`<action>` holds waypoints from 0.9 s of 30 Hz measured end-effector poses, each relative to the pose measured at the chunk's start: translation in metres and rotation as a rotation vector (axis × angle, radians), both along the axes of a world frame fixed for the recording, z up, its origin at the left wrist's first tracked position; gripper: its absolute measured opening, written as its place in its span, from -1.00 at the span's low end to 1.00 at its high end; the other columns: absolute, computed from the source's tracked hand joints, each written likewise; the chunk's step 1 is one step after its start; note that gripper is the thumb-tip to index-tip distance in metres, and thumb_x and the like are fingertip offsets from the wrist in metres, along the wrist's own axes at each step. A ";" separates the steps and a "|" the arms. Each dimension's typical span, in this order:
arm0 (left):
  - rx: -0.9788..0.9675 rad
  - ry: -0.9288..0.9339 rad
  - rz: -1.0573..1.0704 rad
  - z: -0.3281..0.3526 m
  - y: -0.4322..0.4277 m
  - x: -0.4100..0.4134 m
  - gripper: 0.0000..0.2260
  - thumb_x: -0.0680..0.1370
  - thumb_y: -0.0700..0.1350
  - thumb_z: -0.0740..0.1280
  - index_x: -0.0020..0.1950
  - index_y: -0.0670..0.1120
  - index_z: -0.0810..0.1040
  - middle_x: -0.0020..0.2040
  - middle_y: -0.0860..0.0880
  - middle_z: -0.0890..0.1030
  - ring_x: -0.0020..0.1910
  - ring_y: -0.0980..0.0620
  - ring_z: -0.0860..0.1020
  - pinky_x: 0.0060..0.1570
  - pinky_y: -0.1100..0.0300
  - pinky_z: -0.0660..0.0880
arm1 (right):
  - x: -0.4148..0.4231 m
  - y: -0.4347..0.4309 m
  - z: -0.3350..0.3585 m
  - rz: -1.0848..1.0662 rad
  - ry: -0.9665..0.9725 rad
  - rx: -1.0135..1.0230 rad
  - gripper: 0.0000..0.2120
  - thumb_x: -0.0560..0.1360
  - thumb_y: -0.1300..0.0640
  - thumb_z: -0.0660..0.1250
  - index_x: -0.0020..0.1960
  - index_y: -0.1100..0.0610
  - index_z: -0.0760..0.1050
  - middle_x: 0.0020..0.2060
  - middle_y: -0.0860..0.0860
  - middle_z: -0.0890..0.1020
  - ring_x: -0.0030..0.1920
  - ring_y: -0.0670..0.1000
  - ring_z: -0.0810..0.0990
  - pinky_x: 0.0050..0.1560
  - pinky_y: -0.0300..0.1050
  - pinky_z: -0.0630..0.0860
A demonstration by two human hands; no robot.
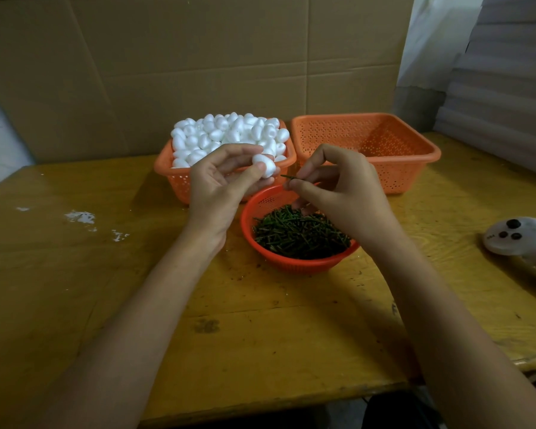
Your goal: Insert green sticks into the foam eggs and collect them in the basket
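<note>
We sit at a worn wooden table (260,335) backed by cardboard sheets (198,57), with white crumbs (81,216) at its left. Our left hand (220,187) curls its fingers round a foam egg (265,168) before the heaped egg basket (167,171). Our right hand (341,193) pinches a green stick (288,177) above the stick bowl (291,261), lying nearly level, its tip aimed left at the egg.

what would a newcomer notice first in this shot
The heap of white foam eggs piled above the rim of the orange basket at back left stands out most. At centre, the left hand holds one foam egg while the right hand pinches a green stick aimed at it, above the red bowl of sticks.
</note>
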State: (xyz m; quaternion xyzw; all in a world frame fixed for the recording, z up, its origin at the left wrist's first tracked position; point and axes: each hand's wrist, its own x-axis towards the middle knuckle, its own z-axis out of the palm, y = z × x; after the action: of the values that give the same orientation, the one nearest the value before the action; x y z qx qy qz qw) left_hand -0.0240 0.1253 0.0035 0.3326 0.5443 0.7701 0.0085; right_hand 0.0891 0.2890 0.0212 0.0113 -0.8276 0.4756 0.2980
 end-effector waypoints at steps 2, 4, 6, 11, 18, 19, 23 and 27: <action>0.030 -0.065 -0.034 0.001 -0.001 0.000 -0.87 0.59 -0.31 0.46 0.12 -0.21 0.64 0.05 -0.23 0.75 0.08 -0.26 0.74 0.01 0.09 0.68 | 0.000 -0.001 0.001 0.019 0.018 -0.001 -0.84 0.53 0.23 0.51 -0.08 0.20 0.53 -0.27 0.08 0.74 -0.27 0.07 0.76 -0.17 0.19 0.70; 0.051 -0.114 -0.055 0.002 -0.002 0.000 -0.90 0.60 -0.30 0.45 0.10 -0.20 0.62 0.01 -0.23 0.74 0.07 -0.25 0.74 -0.01 0.11 0.68 | 0.000 -0.003 0.001 0.037 0.032 0.002 -0.84 0.53 0.23 0.52 -0.07 0.21 0.53 -0.28 0.08 0.74 -0.27 0.07 0.75 -0.17 0.20 0.69; 0.050 -0.125 -0.068 0.003 -0.002 -0.001 -0.91 0.59 -0.29 0.45 0.08 -0.19 0.61 0.01 -0.26 0.74 0.06 -0.25 0.74 -0.02 0.11 0.68 | 0.000 -0.004 0.001 0.047 0.036 0.016 -0.83 0.53 0.22 0.52 -0.07 0.22 0.53 -0.28 0.06 0.74 -0.27 0.07 0.75 -0.18 0.20 0.69; 0.014 -0.120 -0.067 0.002 -0.002 0.000 -0.91 0.57 -0.28 0.47 0.04 -0.17 0.62 -0.03 -0.22 0.73 -0.02 -0.16 0.75 -0.02 0.08 0.68 | 0.000 -0.005 0.001 0.056 0.036 0.036 -0.83 0.53 0.25 0.51 -0.06 0.24 0.52 -0.25 0.06 0.74 -0.23 0.04 0.76 -0.21 0.15 0.70; 0.005 -0.134 -0.054 0.002 -0.003 0.000 -0.95 0.59 -0.27 0.45 0.03 -0.16 0.63 -0.03 -0.26 0.73 -0.03 -0.20 0.75 -0.03 0.08 0.68 | 0.001 -0.005 0.001 0.073 0.040 0.030 -0.86 0.56 0.28 0.47 -0.03 0.24 0.50 -0.18 0.05 0.76 -0.21 0.02 0.76 -0.24 0.14 0.69; 0.002 -0.133 -0.053 0.002 -0.003 -0.001 -0.95 0.60 -0.28 0.45 0.03 -0.16 0.63 -0.03 -0.26 0.73 -0.04 -0.19 0.75 -0.03 0.08 0.68 | 0.001 -0.005 0.001 0.073 0.040 0.033 -0.86 0.56 0.28 0.47 -0.03 0.24 0.50 -0.18 0.05 0.76 -0.21 0.02 0.76 -0.24 0.14 0.69; 0.002 -0.134 -0.057 0.002 -0.003 -0.001 -0.94 0.57 -0.26 0.46 0.02 -0.15 0.64 -0.03 -0.25 0.74 -0.04 -0.16 0.75 -0.03 0.09 0.68 | 0.000 -0.004 0.000 0.070 0.053 0.054 -0.86 0.56 0.26 0.47 -0.02 0.23 0.51 -0.19 0.05 0.76 -0.23 0.01 0.75 -0.26 0.16 0.68; 0.003 -0.131 -0.061 0.002 -0.003 0.000 -0.94 0.57 -0.27 0.46 0.01 -0.15 0.64 -0.05 -0.22 0.74 -0.06 -0.13 0.75 -0.03 0.09 0.68 | 0.000 -0.004 0.000 0.059 0.068 0.086 -0.85 0.56 0.25 0.47 -0.03 0.22 0.50 -0.18 0.04 0.76 -0.24 0.00 0.75 -0.28 0.15 0.67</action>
State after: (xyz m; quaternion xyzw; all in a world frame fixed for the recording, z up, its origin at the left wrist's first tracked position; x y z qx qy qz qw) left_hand -0.0239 0.1226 0.0057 0.2981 0.5309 0.7905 0.0669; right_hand 0.0887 0.2853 0.0210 0.0649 -0.8358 0.4477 0.3111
